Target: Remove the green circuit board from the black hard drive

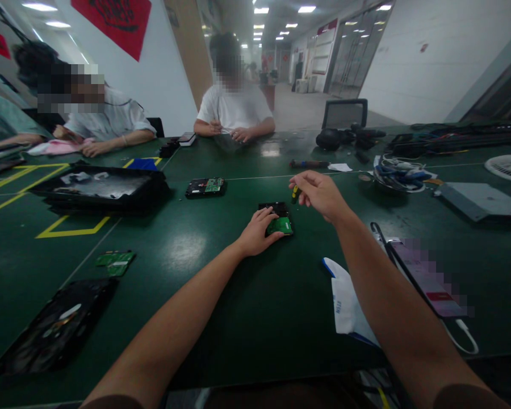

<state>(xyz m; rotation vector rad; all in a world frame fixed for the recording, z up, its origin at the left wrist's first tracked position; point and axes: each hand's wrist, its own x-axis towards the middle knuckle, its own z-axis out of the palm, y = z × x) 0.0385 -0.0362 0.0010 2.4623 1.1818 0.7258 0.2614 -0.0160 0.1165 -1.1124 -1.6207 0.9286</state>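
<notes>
Our green bench (204, 318) spreads before us, with black trays (106, 187) toward its left side. Our left hand (259, 233) rests with a wide grip, and our right hand (319, 196), near it, has a narrow one. Partly under the left hand, on the bench, we see the drive (280, 209), its green board (283, 226) showing. Our right hand pinches a yellow-black tool (295, 194).

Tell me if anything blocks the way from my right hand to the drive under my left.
Nothing visible blocks the right hand, which holds a yellow-and-black tool; only bare green tabletop shows between it and the drive. The left hand covers part of the drive's left side.
</notes>
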